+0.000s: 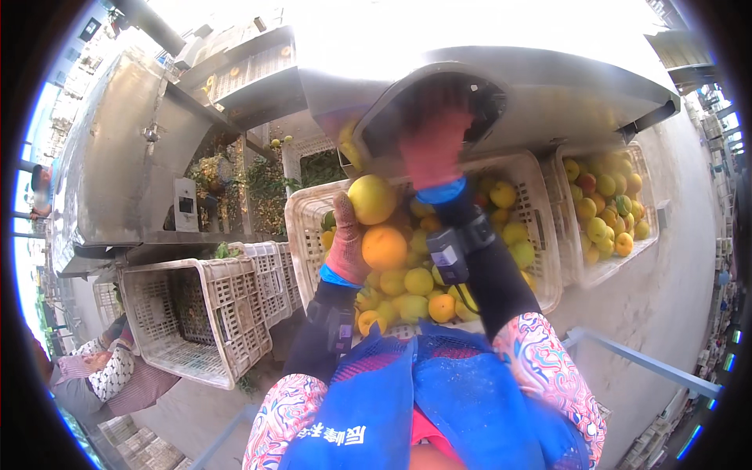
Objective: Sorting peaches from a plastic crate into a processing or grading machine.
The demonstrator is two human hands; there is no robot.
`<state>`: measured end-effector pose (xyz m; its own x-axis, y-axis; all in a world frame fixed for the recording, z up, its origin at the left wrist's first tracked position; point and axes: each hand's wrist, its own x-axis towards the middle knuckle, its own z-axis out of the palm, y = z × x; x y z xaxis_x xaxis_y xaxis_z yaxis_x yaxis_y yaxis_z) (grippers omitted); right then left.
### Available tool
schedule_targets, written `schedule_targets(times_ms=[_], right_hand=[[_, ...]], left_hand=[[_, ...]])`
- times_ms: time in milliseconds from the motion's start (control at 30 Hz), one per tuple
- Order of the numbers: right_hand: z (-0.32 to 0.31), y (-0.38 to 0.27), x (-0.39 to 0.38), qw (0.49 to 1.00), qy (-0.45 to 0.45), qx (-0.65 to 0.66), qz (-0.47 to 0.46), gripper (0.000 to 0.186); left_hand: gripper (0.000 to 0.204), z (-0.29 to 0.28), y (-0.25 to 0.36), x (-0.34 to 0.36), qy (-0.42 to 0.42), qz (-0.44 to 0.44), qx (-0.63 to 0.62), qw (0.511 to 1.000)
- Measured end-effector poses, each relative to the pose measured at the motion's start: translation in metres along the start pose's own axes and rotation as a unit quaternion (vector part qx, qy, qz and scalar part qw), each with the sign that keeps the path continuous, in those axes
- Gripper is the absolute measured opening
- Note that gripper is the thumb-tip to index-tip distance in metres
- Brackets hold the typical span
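My left hand [347, 247], in a pinkish work glove, is closed around two citrus fruits, a large yellow one [372, 199] above an orange one [384, 247]. It holds them over the left part of a whitish plastic crate [308, 205] filled with yellow, green and orange citrus. My right hand [435, 141], also gloved, reaches up to the dark opening [384, 125] in the metal housing beyond the crate. Motion smears its fingers, so whether they hold anything does not show. A small grey device [446, 254] is strapped to my right forearm.
A second crate of citrus [607, 262] stands at the right. Whitish crates [227, 333] lie tipped at the left, near a seated person [106, 368]. Metal machinery [548, 102] spans the far side; leaves and debris [262, 192] lie beneath it. A blue-grey rail [642, 359] runs at the lower right.
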<state>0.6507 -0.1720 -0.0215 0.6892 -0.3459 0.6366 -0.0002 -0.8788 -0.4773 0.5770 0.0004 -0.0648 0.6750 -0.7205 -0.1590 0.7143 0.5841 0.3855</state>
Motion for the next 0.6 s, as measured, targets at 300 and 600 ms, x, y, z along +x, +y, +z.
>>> schedule_targets(times_ms=[300,600], right_hand=[[-0.090,-0.018,-0.070,0.932,-0.203,0.288,-0.088,0.055],[-0.073,-0.011,-0.051,0.956,-0.102,0.273,-0.009,0.029]], left_hand=[[0.072,0.020,0.004,-0.003,0.127,0.063,0.153,0.978],[0.055,-0.003,-0.011,0.022,0.097,0.199,0.576,0.787]])
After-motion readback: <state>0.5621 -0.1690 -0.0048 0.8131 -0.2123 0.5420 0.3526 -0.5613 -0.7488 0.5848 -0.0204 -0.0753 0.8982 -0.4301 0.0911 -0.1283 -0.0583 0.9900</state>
